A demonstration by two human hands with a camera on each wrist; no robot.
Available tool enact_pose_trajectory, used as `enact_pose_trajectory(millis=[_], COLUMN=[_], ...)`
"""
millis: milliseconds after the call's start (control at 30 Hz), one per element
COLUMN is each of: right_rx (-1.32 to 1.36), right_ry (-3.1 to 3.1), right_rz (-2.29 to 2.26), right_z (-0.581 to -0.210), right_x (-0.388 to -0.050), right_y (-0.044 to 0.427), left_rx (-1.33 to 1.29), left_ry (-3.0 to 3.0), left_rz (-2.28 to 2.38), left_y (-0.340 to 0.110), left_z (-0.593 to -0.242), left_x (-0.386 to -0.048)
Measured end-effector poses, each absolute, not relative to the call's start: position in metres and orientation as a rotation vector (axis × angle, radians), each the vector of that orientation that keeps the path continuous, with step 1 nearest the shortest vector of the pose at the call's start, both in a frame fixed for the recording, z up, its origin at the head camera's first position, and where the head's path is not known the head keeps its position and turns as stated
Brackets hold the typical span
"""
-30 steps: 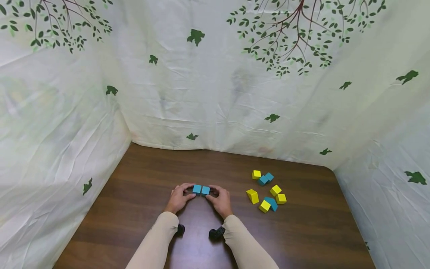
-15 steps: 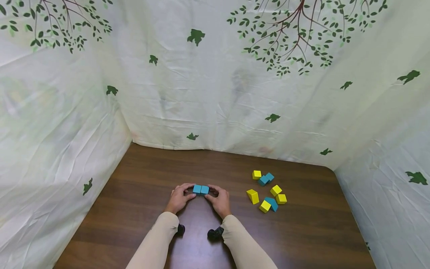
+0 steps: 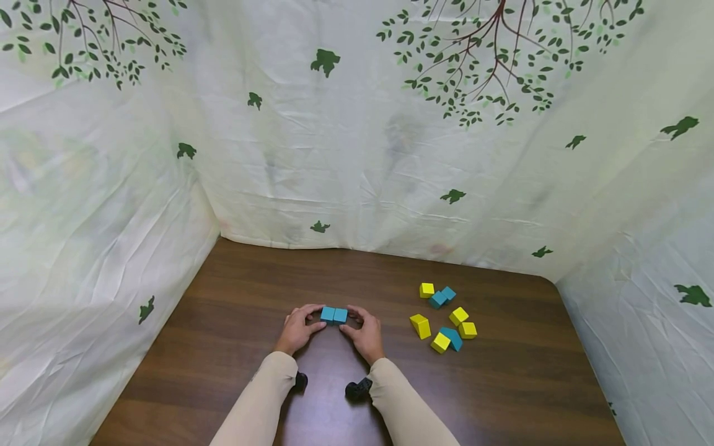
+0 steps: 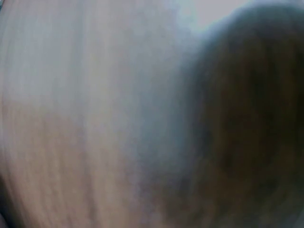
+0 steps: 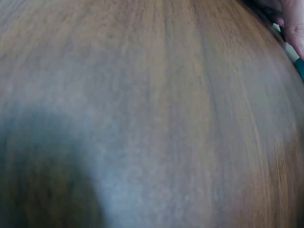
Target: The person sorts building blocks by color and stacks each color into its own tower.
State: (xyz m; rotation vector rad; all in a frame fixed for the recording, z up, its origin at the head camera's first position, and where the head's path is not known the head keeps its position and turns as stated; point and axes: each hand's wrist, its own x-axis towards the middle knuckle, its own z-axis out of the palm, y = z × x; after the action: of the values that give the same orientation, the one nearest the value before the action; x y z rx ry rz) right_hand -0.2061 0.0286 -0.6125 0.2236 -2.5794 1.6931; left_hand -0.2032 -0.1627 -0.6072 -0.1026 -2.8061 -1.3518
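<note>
Two blue cubes stand side by side, their faces touching, on the brown table in the head view. My left hand pinches the left blue cube with its thumb in front and its fingers behind. Around the right blue cube sits my right hand, its thumb and fingers a little apart from the sides. In the right wrist view a fingertip and a sliver of a blue cube show at the edge. The left wrist view holds only blurred table surface and a dark shape.
To the right lie loose blocks: several yellow cubes, a yellow wedge-like block, a blue triangular block and two blue cubes. A white curtain with leaf prints borders the wooden table behind and at the sides.
The right blue cube has moved left against the other, closing the narrow gap. After that, my right thumb and fingers have spread slightly away from it. My left hand has stayed put.
</note>
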Motion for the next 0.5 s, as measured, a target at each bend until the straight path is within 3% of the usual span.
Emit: enact_pose_trajectory(millis=[500], right_rx=[0.177], right_ry=[-2.516], right_rz=[1.753], right_z=[-0.59], right_x=[-0.183], right_y=[0.075], left_rx=[-0.113], left_ry=[-2.783], left_rz=[-1.379], left_y=[-0.163], left_z=[-0.609], left_x=[-0.203])
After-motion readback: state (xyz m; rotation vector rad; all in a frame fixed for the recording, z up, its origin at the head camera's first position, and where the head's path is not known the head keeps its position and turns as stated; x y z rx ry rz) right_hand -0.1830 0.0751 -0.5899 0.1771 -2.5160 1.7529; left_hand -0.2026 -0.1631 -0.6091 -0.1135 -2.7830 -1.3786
